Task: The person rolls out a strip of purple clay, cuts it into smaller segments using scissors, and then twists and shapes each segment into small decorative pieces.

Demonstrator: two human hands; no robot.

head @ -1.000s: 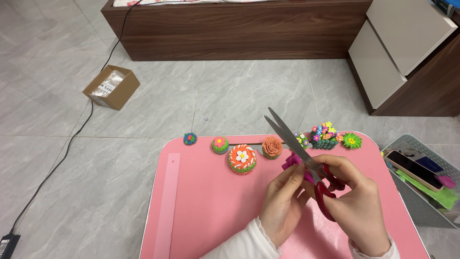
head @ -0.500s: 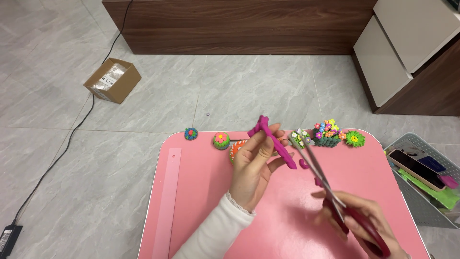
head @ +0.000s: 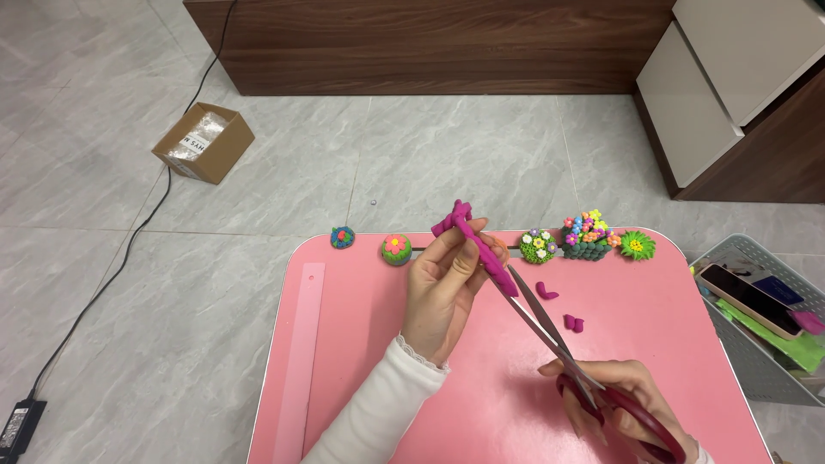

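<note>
Over the pink table (head: 361, 361), our left hand (head: 443, 288) pinches a magenta clay strip (head: 481, 249) while our right hand (head: 623, 399) grips red-handled scissors (head: 559, 344) touching it.

A cardboard box (head: 204, 142) is sitting on the grey floor beside a black cable (head: 129, 249). Small clay flower models (head: 587, 238) are lining the pink desk's (head: 378, 361) far edge.

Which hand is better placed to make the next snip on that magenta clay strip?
Right. The right hand already holds the red-handled scissors, whose blades reach the magenta clay strip; the left hand is busy pinching that strip.
</note>
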